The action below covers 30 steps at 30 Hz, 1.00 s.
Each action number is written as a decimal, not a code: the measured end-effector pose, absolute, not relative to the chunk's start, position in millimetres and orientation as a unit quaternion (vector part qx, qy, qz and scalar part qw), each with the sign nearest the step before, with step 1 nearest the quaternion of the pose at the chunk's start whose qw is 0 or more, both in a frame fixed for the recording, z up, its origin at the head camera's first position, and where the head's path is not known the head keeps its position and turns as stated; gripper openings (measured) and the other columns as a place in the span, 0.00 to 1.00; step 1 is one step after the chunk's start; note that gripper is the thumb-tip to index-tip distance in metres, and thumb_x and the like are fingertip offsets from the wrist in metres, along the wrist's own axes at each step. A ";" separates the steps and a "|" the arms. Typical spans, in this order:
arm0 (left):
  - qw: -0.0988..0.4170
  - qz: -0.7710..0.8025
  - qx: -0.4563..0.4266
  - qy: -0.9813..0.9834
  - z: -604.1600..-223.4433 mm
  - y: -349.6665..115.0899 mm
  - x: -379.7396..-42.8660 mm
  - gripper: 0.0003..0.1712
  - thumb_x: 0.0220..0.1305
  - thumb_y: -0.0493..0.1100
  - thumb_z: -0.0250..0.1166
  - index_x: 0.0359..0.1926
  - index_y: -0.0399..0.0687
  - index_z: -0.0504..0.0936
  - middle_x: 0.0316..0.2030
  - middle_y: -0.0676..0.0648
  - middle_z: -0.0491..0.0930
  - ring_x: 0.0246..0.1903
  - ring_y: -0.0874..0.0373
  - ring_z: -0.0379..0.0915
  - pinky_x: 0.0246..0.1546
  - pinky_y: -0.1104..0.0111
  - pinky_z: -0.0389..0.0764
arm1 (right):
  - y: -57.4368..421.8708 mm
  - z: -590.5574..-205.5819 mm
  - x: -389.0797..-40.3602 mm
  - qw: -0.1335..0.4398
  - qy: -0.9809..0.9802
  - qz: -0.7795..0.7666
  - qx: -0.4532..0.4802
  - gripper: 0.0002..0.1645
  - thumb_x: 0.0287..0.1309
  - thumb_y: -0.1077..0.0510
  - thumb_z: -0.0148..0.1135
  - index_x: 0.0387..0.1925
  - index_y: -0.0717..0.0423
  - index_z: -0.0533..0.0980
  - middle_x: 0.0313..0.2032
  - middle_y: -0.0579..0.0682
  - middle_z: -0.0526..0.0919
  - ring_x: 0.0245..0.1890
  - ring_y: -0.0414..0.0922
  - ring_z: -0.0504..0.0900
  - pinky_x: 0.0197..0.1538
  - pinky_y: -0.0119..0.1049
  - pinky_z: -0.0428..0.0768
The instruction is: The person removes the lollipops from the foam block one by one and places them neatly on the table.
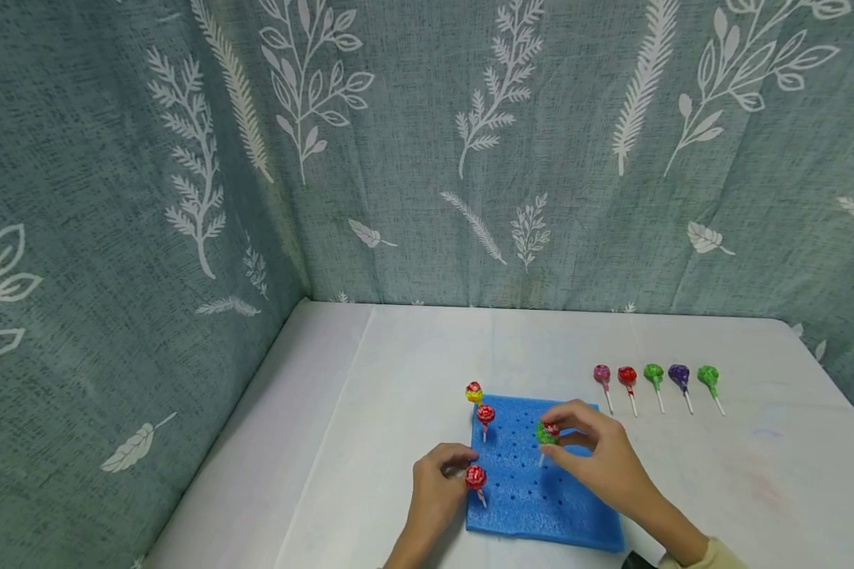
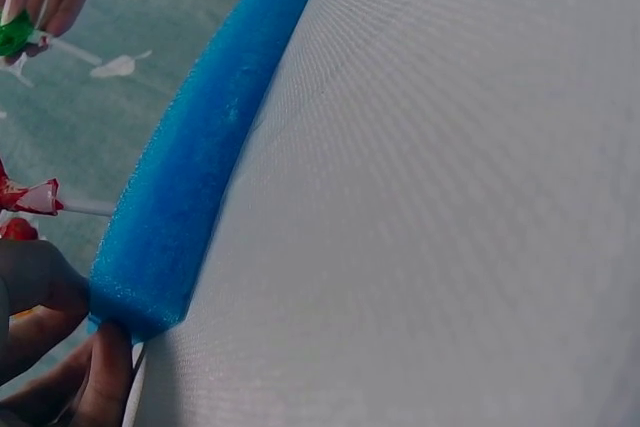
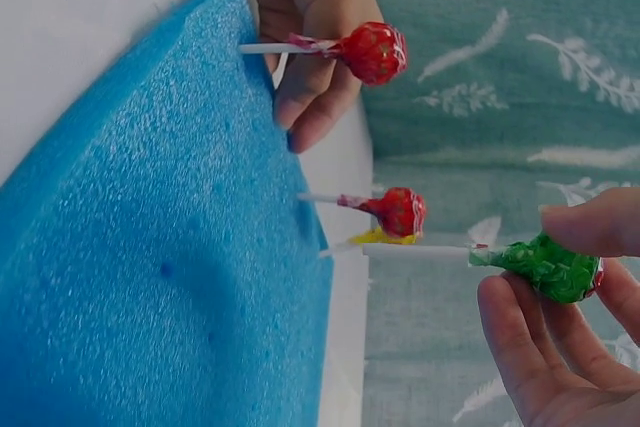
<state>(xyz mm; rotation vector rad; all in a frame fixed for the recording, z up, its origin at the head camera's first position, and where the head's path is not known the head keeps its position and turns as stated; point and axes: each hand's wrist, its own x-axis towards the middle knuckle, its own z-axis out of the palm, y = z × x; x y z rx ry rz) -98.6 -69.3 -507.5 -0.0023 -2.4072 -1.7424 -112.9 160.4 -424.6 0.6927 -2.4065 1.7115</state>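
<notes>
My right hand (image 1: 594, 454) pinches a green-wrapped lollipop (image 3: 550, 265) by its candy head. Its white stick points down at the blue foam board (image 1: 534, 514), with the stick's tip showing above the surface in the right wrist view. At the board's left edge, my left hand (image 1: 437, 486) grips the foam with curled fingers, close beside a red lollipop (image 1: 475, 476). That one stands stick-down in the board. Farther back along the same side stand another red lollipop (image 1: 485, 414) and a yellow-and-red lollipop (image 1: 474, 392).
Beyond the board's right side, a row of lollipops lies on the white table (image 1: 370, 442): pink (image 1: 602, 374), red (image 1: 627, 375), green (image 1: 653, 372), purple (image 1: 679, 374) and another green (image 1: 708, 375). Small holes dot the board. A patterned curtain (image 1: 413, 158) hangs behind the table.
</notes>
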 end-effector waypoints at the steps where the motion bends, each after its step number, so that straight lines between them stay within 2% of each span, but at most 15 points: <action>1: 0.084 -0.584 0.000 -0.807 -507.1 -69.2 -98.6 0.16 0.40 0.24 0.68 0.32 0.43 0.86 0.34 0.51 0.82 0.35 0.58 0.79 0.41 0.67 0.79 | 161.6 -424.7 -113.1 0.057 -0.792 0.563 0.229 0.19 0.47 0.67 0.70 0.43 0.58 0.76 0.37 0.45 0.81 0.37 0.41 0.81 0.40 0.34 0.81; 12: 0.073 -0.578 0.012 -0.813 -506.4 -68.9 -98.5 0.16 0.42 0.24 0.67 0.32 0.45 0.86 0.34 0.52 0.82 0.35 0.59 0.78 0.41 0.68 0.78 | 175.1 -421.0 -111.2 0.079 -0.793 0.560 0.227 0.19 0.48 0.69 0.68 0.44 0.60 0.75 0.38 0.48 0.81 0.38 0.41 0.81 0.40 0.31 0.80; 30: 0.085 -0.588 0.007 -0.805 -507.8 -68.5 -98.2 0.16 0.40 0.24 0.68 0.32 0.44 0.86 0.34 0.51 0.82 0.35 0.58 0.78 0.38 0.68 0.79 | 198.4 -420.8 -110.9 0.104 -0.826 0.527 0.168 0.18 0.51 0.66 0.68 0.45 0.59 0.75 0.41 0.50 0.82 0.39 0.36 0.80 0.40 0.27 0.79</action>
